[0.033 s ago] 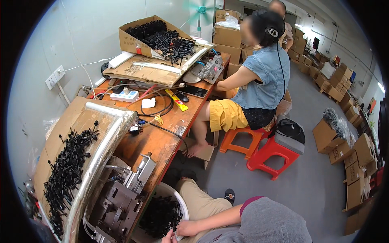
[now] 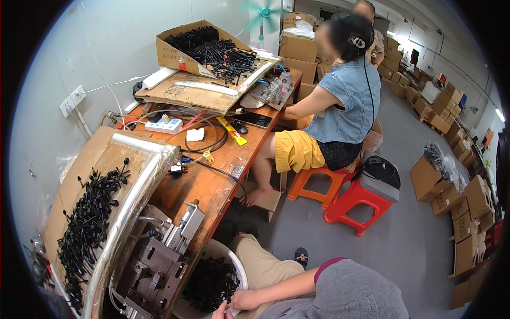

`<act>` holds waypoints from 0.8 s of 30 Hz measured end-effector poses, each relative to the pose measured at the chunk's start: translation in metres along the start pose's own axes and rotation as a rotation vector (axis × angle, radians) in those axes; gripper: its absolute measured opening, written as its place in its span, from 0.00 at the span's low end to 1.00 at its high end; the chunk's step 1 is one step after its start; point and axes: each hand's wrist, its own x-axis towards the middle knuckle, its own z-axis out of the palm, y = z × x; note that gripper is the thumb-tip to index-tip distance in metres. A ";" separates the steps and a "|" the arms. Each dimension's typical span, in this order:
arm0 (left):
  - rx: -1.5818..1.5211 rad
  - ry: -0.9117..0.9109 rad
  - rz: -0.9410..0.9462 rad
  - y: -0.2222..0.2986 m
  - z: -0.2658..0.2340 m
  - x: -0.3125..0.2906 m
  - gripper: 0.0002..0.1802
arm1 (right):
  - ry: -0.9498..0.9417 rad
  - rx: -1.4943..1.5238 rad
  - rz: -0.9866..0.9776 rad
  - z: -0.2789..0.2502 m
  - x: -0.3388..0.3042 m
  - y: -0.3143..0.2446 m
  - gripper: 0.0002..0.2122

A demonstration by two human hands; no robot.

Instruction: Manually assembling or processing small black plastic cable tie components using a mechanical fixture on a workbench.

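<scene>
At the lower edge my right hand is closed, its fingers curled in, beside the rim of a white bucket. Close to it, my left hand is partly cut off by the picture's edge, with fingers pinched together. Whatever the two hands hold is too small and hidden to make out. Inside the bucket lie many thin black plastic-looking pieces with small heads. A metal clamping fixture with hoses stands on the wooden table to the left of the bucket.
More black pieces lie on cardboard at left, beside a plastic-wrapped edge. Cables, a power strip and an open carton occupy the far table. A co-worker sits there. Red stool and cartons stand at right.
</scene>
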 end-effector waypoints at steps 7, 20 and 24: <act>0.134 -0.254 -0.210 -0.016 0.006 -0.001 0.13 | -0.109 0.004 -0.015 -0.023 0.004 0.008 0.08; 0.209 -0.429 -0.327 -0.064 0.051 -0.020 0.15 | -0.191 0.129 0.133 -0.042 0.000 0.008 0.13; 0.235 -0.454 -0.375 -0.063 0.050 -0.017 0.14 | -0.363 0.093 0.281 -0.028 0.012 0.007 0.16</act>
